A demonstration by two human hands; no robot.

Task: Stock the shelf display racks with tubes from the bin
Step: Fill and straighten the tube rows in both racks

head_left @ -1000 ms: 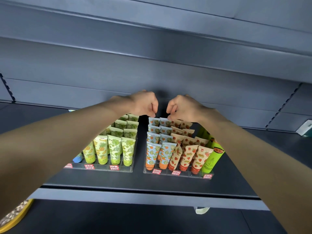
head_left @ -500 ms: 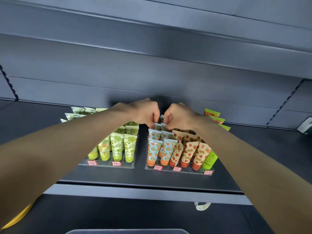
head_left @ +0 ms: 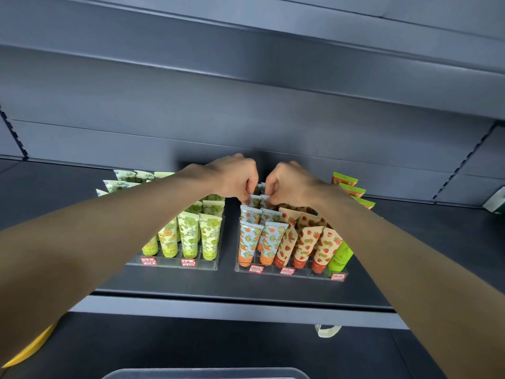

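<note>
Both your arms reach to the back edge of the clear acrylic rack (head_left: 289, 272), which stands right of centre on the dark grey metal shelf (head_left: 226, 287). Your left hand (head_left: 232, 176) and right hand (head_left: 291, 181) each have curled fingers pinching the crimped top of a pale blue, orange-printed tube (head_left: 255, 200) in the rack's rear left columns. This is probably to seat them upright behind the matching tubes. The rim of the grey plastic bin (head_left: 205, 373) sits below the shelf's front edge.

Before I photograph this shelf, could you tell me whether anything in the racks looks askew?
Yes: in the right rack, the front strawberry tubes lean sideways, while the orange-print tubes beside them stand straight.
</note>
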